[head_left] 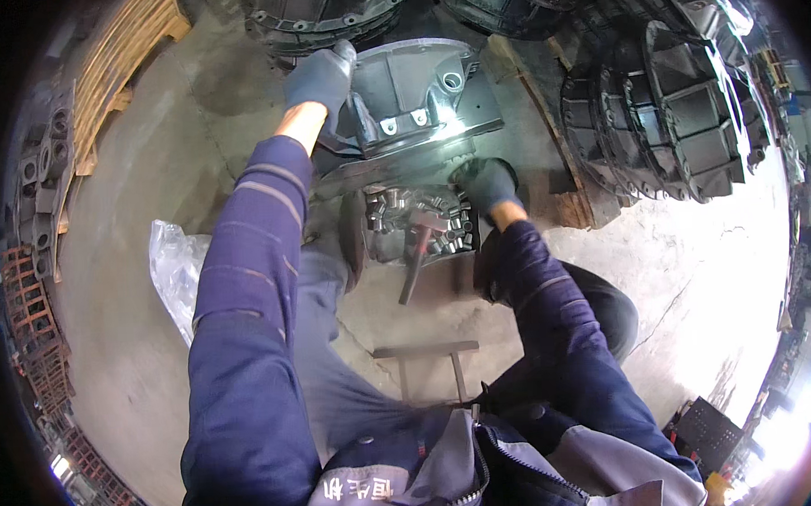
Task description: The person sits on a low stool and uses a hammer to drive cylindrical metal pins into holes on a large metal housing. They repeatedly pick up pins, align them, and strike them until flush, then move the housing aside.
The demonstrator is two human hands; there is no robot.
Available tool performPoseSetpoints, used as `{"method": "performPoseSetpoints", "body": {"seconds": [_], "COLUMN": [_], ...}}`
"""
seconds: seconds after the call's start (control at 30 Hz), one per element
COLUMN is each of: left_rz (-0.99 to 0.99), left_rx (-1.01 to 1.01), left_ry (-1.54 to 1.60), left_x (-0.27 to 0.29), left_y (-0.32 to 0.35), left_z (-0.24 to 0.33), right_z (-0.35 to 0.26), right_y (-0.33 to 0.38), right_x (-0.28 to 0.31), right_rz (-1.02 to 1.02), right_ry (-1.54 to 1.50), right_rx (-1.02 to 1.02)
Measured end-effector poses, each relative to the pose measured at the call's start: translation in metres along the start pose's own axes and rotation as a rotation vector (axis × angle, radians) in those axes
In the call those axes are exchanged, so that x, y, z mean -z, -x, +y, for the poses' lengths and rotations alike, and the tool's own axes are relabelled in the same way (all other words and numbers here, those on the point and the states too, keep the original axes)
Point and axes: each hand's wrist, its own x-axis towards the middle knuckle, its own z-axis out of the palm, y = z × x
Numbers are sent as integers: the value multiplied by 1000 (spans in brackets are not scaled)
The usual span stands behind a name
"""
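My left hand, in a dark grey glove, is closed round the left edge of a grey cast metal housing. The housing stands in front of me, with a round hole at its right and bolt lugs along its lower edge. My right hand, also gloved, is beside the right far corner of a box of short metal sleeves. Its fingers are dark and blurred, so what they hold, if anything, cannot be made out. A hammer with a reddish handle lies across the sleeves, its handle toward me.
Large dark ribbed castings stand at the right, with more at the far side. Wooden pallets lie at the far left, and a wooden beam runs right of the housing. Clear plastic sheeting rests on the floor by my left arm.
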Motion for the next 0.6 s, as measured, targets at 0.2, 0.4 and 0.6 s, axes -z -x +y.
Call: {"method": "performPoseSetpoints", "body": {"seconds": [0.2, 0.4, 0.6], "left_rz": [-143, -138, -690], "left_rx": [-224, -930, -205], "left_ry": [423, 707, 1493], "left_x": [57, 72, 70], "left_y": [63, 146, 157], "left_z": [56, 87, 94], "right_z": [-95, -129, -125], "right_y": [58, 129, 129], "right_x": [151, 196, 187], "right_rz": [284, 319, 400], "right_ry": [-305, -339, -510], "right_rx": [648, 676, 677]}}
